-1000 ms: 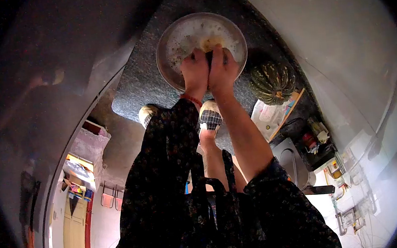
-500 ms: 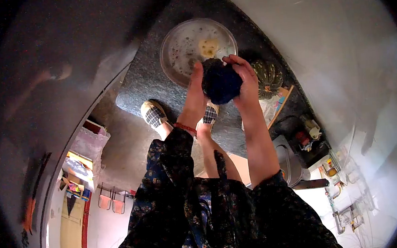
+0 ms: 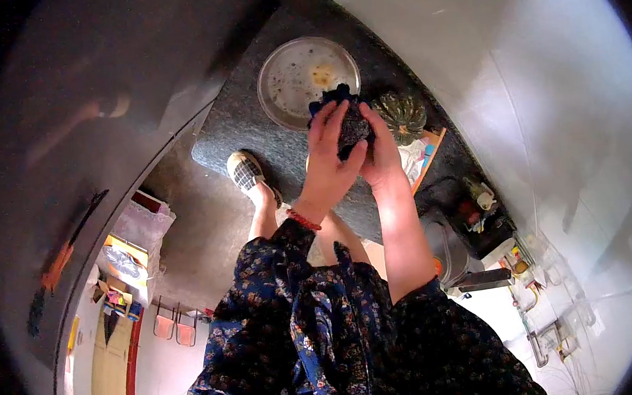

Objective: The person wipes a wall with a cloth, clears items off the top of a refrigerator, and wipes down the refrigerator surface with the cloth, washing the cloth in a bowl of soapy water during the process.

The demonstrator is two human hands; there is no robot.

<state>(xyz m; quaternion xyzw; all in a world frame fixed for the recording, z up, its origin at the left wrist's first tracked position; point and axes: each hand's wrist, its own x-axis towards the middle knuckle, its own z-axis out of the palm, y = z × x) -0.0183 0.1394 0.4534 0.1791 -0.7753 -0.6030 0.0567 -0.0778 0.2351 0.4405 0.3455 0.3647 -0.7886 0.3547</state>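
Observation:
Both of my hands are wrapped round a dark, crumpled bundle (image 3: 356,130), navy to black with a rough grey-speckled patch; it looks like cloth, but its exact kind is unclear. My left hand (image 3: 331,155) lies over its near left side with bent fingers. From the right, my right hand (image 3: 382,148) cups it, fingertips near the top. Just beyond the bundle, a round metal tray (image 3: 279,110) with dark specks and a yellowish patch rests on the dark stone counter (image 3: 230,141). The bundle partly overlaps the tray's near edge in view.
A green striped pumpkin (image 3: 401,115) stands right of the tray. Nearer are a wooden-edged box (image 3: 429,160) with white and coloured contents, a black container (image 3: 486,223) and a metal pot (image 3: 446,250). A dark glossy surface (image 3: 120,72) rises at left, a pale wall (image 3: 516,93) at right.
My left hand has moved from the bundle's left side onto its front and top. The bundle has turned, showing a grey-speckled patch and ruffled top. The view has shifted slightly.

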